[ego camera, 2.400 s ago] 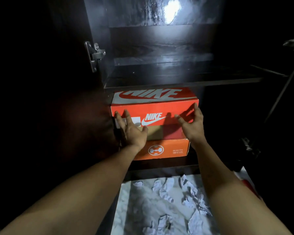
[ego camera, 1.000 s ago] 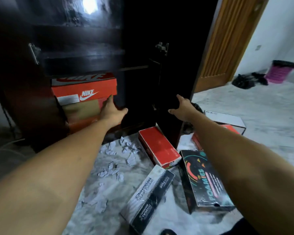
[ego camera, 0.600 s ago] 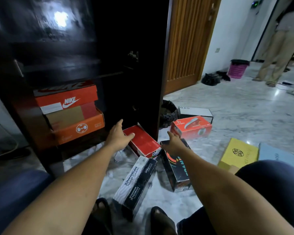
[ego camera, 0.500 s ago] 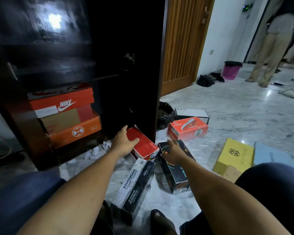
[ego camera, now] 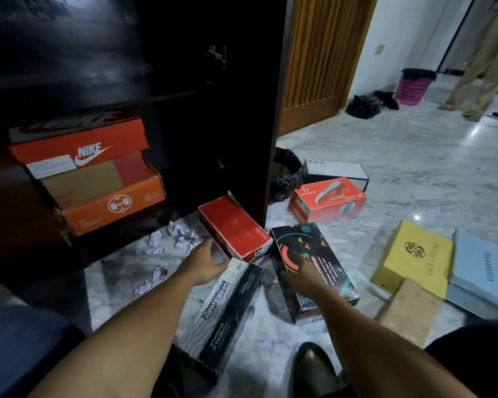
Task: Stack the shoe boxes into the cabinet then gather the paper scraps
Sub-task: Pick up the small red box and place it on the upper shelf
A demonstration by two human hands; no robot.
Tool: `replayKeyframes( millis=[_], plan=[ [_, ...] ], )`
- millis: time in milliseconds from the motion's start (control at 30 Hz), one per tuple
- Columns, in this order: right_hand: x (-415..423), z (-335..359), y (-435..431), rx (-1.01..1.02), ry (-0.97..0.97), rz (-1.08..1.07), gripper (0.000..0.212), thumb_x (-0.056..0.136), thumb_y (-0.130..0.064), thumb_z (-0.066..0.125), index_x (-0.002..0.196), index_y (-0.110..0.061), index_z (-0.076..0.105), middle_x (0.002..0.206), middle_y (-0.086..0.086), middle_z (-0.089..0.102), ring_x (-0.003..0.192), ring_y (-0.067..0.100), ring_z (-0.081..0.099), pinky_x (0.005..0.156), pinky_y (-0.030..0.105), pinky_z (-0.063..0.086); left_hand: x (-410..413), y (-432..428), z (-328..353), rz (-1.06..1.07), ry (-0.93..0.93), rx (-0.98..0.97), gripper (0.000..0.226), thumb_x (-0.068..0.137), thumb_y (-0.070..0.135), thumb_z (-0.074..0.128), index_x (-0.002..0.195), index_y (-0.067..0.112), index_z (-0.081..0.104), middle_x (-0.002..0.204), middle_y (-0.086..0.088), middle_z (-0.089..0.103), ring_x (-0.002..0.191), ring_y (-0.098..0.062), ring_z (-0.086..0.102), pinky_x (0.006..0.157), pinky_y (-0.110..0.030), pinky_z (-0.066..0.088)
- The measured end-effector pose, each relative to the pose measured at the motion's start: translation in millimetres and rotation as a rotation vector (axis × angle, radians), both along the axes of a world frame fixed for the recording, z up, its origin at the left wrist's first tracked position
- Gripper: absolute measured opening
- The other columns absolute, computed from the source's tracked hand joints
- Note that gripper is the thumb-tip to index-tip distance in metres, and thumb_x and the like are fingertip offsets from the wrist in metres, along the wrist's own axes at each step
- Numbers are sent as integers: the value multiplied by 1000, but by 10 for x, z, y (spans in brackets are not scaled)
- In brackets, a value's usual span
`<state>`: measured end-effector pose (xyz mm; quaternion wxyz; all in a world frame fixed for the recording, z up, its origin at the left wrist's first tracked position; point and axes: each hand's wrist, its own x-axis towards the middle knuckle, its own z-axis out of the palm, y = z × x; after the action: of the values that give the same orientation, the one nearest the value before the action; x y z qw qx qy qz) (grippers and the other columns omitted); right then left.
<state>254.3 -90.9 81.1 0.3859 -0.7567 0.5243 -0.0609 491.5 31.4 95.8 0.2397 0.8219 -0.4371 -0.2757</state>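
The Nike box [ego camera: 78,145] sits on the orange box [ego camera: 112,208] in the cabinet [ego camera: 213,124]. Our left hand [ego camera: 206,264] hovers between the red box [ego camera: 236,228] and the striped box [ego camera: 222,308], its fingers [ego camera: 218,261] loosely apart and holding nothing. Our right hand [ego camera: 298,272] lies flat on the black box [ego camera: 322,254]. Scraps [ego camera: 181,235] litter the floor [ego camera: 414,173].

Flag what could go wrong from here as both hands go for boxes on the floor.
1. The red box lies with its far end at the foot of the cabinet door; lifting it may snag there.
2. Paper scraps lie just beside the left hand; dragging the box could scatter them.
3. The Nike box sits offset on the orange box, so that stack may shift.
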Motion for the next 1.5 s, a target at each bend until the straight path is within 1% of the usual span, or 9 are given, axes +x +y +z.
replayKeyframes(
  millis=[133,267,400,567,700,967,1167,1367,1500],
  plan=[
    [457,-200,-238,20,-87,21,44,93,-17,64,135,-10,52,128,10,64,107,24,61,91,31,48,345,-321,-177,29,-41,4,69,85,29,71,145,18,40,135,-7,57,119,-27,58,88,-29,45],
    [1006,-476,-432,108,-196,-25,52,89,-33,69,135,-17,50,121,6,63,108,25,62,91,31,47,806,-783,-397,14,-72,8,43,82,25,75,118,26,50,99,7,61,95,-17,62,76,-26,43],
    [1372,-903,-660,170,-274,-168,97,63,-65,76,141,-22,37,126,11,58,105,28,65,96,47,53,1250,-1290,-632,9,-67,-17,59,80,29,76,132,31,48,106,10,66,97,-13,63,84,-25,46],
    [1503,-977,-673,136,-245,-325,121,46,-67,87,141,-22,27,129,6,50,111,28,60,96,50,52,1898,-1691,-1200,79,12,-45,84,65,51,81,138,24,49,125,3,65,115,-18,62,103,-39,49],
    [1561,-1092,-671,145,-197,-307,127,19,-74,85,124,-31,27,121,4,58,104,26,64,88,48,57,2033,-1823,-1285,-2,-22,0,128,42,60,94,150,31,31,147,5,46,135,-18,44,112,-44,39],
    [1547,-1201,-699,120,-158,-248,112,36,-62,88,127,-31,31,119,3,58,104,27,63,88,46,55,2182,-2046,-1180,-25,-131,186,143,52,36,97,159,28,2,166,-9,-6,153,-27,2,119,-40,17],
    [1481,-1267,-729,103,-202,-257,102,41,-53,90,123,-34,33,117,-1,57,103,23,63,87,43,56,2216,-2111,-1359,-34,-62,66,123,57,11,95,156,18,23,144,-5,49,134,-24,46,98,-23,34],
    [1489,-1191,-730,106,-338,-235,86,58,-31,90,122,-33,34,113,-5,64,99,15,65,88,31,53,2270,-1854,-1301,150,-58,-98,128,43,21,100,152,25,33,136,-5,59,122,-26,58,103,-41,48],
    [1558,-992,-743,130,-469,-142,90,69,-13,86,138,-30,29,111,-19,57,100,6,61,85,19,51,2290,-1357,-1170,327,-29,-296,125,44,20,101,151,23,36,135,-5,57,119,-23,58,100,-42,50]
  ],
)
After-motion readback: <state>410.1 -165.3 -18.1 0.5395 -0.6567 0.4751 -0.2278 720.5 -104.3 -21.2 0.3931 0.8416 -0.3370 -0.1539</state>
